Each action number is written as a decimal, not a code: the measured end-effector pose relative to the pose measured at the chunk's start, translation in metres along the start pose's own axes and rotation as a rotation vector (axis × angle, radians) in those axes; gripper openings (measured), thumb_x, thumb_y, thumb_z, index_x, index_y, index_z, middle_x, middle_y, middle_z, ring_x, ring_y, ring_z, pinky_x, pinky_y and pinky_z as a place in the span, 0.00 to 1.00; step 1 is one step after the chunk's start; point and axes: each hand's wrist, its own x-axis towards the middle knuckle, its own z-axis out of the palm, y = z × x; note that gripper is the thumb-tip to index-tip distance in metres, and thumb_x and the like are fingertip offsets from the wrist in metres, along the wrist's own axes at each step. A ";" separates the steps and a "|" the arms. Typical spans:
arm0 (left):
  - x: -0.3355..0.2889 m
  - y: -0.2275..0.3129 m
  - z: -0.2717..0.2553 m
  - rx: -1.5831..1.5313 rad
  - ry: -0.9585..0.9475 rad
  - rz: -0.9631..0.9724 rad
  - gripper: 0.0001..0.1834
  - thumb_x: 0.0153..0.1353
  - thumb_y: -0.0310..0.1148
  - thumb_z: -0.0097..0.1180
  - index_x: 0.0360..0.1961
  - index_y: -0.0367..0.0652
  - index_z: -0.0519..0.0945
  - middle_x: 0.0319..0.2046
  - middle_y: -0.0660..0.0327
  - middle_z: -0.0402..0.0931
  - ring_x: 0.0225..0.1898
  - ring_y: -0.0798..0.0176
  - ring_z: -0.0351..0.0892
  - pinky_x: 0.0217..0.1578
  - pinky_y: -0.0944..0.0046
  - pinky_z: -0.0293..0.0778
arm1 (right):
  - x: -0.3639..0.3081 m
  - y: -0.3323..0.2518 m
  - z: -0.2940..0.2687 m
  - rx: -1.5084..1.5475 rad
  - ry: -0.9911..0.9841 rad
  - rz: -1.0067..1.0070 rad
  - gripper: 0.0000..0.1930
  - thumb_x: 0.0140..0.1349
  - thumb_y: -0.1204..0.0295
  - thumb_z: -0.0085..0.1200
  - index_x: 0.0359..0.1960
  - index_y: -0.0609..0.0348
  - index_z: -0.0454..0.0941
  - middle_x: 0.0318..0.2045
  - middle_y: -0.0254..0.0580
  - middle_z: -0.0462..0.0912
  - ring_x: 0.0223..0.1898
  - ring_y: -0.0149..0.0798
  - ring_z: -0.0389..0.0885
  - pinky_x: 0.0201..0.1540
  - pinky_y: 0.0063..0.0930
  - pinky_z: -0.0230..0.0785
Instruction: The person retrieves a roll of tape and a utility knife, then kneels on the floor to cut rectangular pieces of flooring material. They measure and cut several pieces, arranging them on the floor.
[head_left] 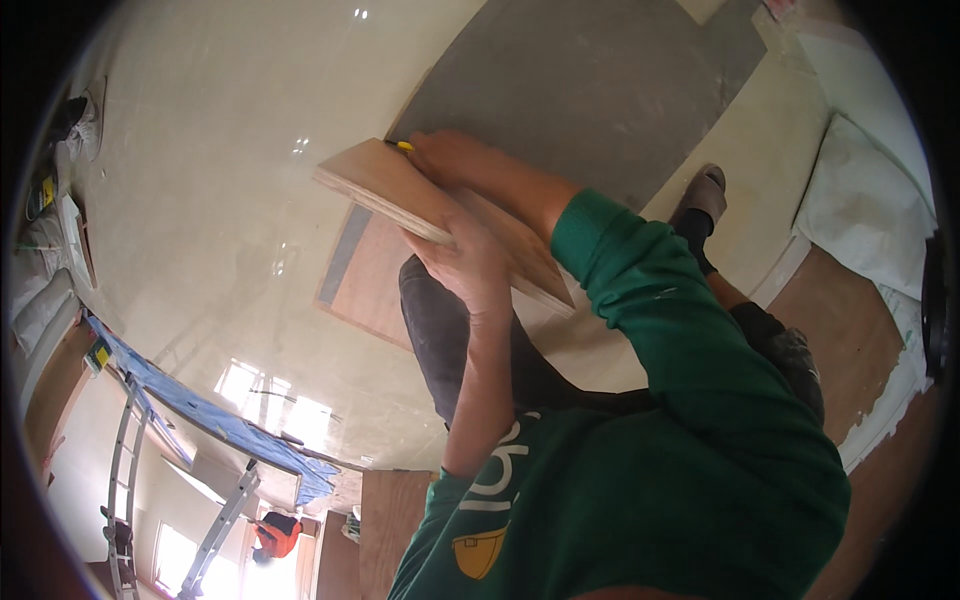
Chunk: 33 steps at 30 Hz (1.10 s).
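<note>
One wooden board (440,215) is held up off the floor, tilted so that its flat face turns toward the person, likely so it can be marked while steadied over the raised knee. The left hand (465,265) closes on the board's near edge from below, thumb on the face and fingers (440,245) curled under, carrying its weight. The right hand (450,155) lies on top of the board at its far edge and pinches one yellow pencil (404,146), whose tip pokes out just past the board's upper corner; the grip is tight around the pencil, with the palm pressing the board down against the left hand.

Below the board, on the glossy cream floor (230,200), lies one flat reddish panel (375,280) with a grey strip along its side, partly hidden by the board and the dark trouser leg (440,340). Beyond the board a large dark grey patch (590,90) covers the floor. To the right of the board one grey shoe (705,195) shows. Far below-left of the board stand two ladders (125,470), a blue sheet (210,410), and another person in orange (275,535).
</note>
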 end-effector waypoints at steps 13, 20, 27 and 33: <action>0.003 -0.004 0.002 -0.013 0.021 0.063 0.33 0.61 0.32 0.46 0.65 0.24 0.61 0.56 0.30 0.70 0.56 0.33 0.72 0.56 0.43 0.68 | -0.036 -0.010 -0.018 -0.127 -0.054 0.001 0.16 0.66 0.63 0.47 0.42 0.60 0.85 0.44 0.56 0.85 0.46 0.55 0.84 0.49 0.48 0.75; 0.001 0.002 -0.001 0.002 -0.047 -0.003 0.34 0.61 0.32 0.45 0.68 0.29 0.60 0.56 0.34 0.71 0.57 0.35 0.72 0.56 0.45 0.67 | -0.143 0.056 0.010 -0.090 -0.182 0.135 0.14 0.67 0.66 0.46 0.43 0.64 0.79 0.40 0.59 0.84 0.41 0.60 0.84 0.45 0.51 0.75; 0.001 -0.001 0.001 -0.021 -0.050 0.021 0.35 0.62 0.33 0.45 0.69 0.29 0.59 0.56 0.35 0.71 0.56 0.36 0.73 0.55 0.46 0.68 | -0.219 0.076 0.019 -0.220 -0.168 0.244 0.13 0.68 0.70 0.43 0.46 0.64 0.77 0.38 0.59 0.84 0.42 0.57 0.84 0.45 0.50 0.75; 0.001 -0.002 -0.002 -0.004 -0.041 0.002 0.34 0.63 0.34 0.45 0.70 0.31 0.59 0.57 0.36 0.71 0.56 0.36 0.73 0.56 0.46 0.68 | -0.195 0.068 -0.004 -0.156 -0.177 0.276 0.14 0.71 0.67 0.42 0.47 0.63 0.75 0.38 0.59 0.84 0.44 0.58 0.83 0.46 0.51 0.74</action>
